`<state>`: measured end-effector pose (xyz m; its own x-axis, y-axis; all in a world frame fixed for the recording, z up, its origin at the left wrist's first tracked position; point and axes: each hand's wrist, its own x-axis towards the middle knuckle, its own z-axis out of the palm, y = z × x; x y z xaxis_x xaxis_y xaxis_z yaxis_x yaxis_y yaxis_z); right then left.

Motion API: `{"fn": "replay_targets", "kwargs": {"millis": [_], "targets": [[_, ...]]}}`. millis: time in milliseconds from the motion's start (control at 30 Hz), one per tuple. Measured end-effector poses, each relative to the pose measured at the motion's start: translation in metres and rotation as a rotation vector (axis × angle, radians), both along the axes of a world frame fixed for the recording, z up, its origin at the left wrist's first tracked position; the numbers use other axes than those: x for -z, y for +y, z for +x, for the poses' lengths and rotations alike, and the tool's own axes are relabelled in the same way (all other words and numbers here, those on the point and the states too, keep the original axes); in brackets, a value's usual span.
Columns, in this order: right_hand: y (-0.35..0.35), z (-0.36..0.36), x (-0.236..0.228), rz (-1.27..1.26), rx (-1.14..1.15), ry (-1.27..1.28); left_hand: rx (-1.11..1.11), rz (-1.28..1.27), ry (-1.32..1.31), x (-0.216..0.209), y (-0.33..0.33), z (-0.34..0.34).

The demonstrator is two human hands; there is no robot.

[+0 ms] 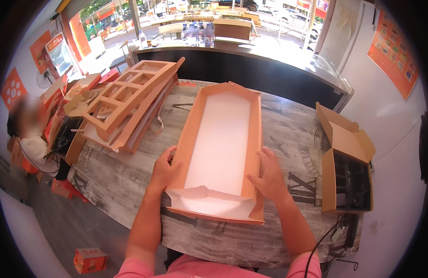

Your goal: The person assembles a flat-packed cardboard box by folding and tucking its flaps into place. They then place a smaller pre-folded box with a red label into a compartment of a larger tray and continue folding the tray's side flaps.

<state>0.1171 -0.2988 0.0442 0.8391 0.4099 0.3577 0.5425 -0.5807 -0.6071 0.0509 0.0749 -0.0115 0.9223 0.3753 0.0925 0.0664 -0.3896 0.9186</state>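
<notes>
You stand at a grey wood-look worktop [130, 185] with dark printed marks across it. A long cardboard tray [218, 139] lies in the middle, its length running from near to far, its floor lined in white; the white lining is folded and creased at the near end. On the far left of the worktop you have a tilted stack [139, 97] of cardboard trays, the top one divided into compartments. To the right, well apart from your tray, an open box [328, 180] shows a dark interior, its lid raised on the far side, and a black cable [322, 241] runs near it. Past the far edge is a counter [228, 67] with a black front; clear bottles [197, 34] stand on it against bright windows onto the street. An orange poster [394, 51] hangs on the right wall. At the far left another person [35, 150] sits beside more cardboard, and a small orange box [90, 261] lies on the grey floor [52, 222] at the near left. Your left hand [165, 167] is half curled at the tray's left wall, thumb toward the inside and bent fingers along the outside, holding it lightly. Your right hand [269, 173] is opened a little wider at the right wall, thumb reaching over the edge and fingers stretched along the outer face, the wall held between them. Both grasp the tray toward its near end.
</notes>
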Motion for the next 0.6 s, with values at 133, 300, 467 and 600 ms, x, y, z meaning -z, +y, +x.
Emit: {"fn": "replay_targets", "kwargs": {"millis": [133,300,467,600], "targets": [[0.014,0.011,0.028,-0.162,-0.019,0.056,-0.004,-0.030,-0.014,0.008,0.012,-0.005],[0.021,0.005,0.013,-0.376,0.030,0.053,-0.005,0.056,-0.014,-0.006,0.003,-0.010],[0.018,0.035,-0.011,-0.354,0.027,0.056,-0.026,0.141,-0.004,-0.013,0.002,-0.018],[0.032,0.099,-0.001,-0.168,0.091,-0.027,-0.023,0.197,0.102,-0.034,-0.003,-0.031]]}}
